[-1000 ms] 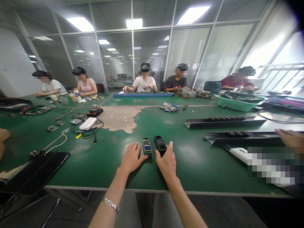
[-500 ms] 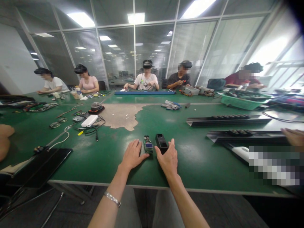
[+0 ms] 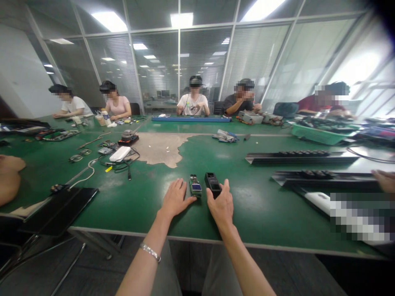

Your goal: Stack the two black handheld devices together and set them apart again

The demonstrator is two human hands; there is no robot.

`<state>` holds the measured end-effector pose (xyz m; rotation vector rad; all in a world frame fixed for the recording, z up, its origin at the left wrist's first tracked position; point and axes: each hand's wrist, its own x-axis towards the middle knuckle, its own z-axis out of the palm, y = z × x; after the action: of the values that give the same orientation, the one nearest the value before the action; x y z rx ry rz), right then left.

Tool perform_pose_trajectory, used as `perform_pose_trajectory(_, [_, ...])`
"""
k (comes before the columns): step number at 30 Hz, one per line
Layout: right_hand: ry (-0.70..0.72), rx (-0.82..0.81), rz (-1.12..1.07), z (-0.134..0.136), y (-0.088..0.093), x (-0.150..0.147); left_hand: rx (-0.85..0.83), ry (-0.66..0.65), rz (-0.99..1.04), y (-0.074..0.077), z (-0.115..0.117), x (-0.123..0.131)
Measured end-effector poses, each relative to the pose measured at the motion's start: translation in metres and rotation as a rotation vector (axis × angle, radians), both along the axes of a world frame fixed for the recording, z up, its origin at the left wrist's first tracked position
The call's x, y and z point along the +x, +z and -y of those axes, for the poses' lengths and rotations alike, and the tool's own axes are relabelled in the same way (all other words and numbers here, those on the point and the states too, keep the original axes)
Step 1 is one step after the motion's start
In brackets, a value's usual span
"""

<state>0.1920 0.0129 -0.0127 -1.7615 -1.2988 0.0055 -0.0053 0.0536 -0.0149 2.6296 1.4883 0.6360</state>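
My left hand (image 3: 176, 198) lies flat on the green table, its fingers stretched out and its thumb by the near end of a small circuit board with a little display (image 3: 195, 186). To the right of that board rests a narrow black plastic case (image 3: 212, 183) with openings in its top. My right hand (image 3: 220, 204) is at the case's near end, thumb at its left side and fingers spread along the right. The palm hides part of the case, and I see no firm grip on it.
Black metal channels (image 3: 304, 158) and a white-and-black device (image 3: 321, 201) lie at the right. A cabled white box (image 3: 120, 154) sits left, beyond a dark flat panel (image 3: 61, 211). A green basket (image 3: 321, 133) stands far right. Several people sit around the table.
My hands, the circuit board and the case keep their places relative to each other; the view has shifted slightly. Across the table, a person in dark clothes has raised a hand towards their face.
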Motion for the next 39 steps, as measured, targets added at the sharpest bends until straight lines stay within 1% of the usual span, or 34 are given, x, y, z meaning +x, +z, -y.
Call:
perform_pose_trajectory(13, [-0.005,0.002,0.017,-0.002,-0.003,0.0,-0.013,-0.013,-0.019,0.003,0.002,0.0])
perform_pose_trajectory(23, [0.002,-0.02,0.012,-0.001,-0.002,0.001,0.01,-0.014,-0.022,-0.001,0.0,0.0])
perform_pose_trajectory(29, [0.008,-0.039,0.018,-0.001,-0.003,0.001,-0.018,-0.007,-0.051,0.003,0.003,0.0])
perform_pose_trajectory(34, [0.015,-0.002,-0.109,0.002,0.007,0.001,-0.035,-0.005,-0.045,0.008,0.005,0.0])
perform_pose_trajectory(39, [0.022,0.124,-0.196,0.007,0.028,-0.007,-0.065,-0.009,-0.022,0.012,0.007,0.0])
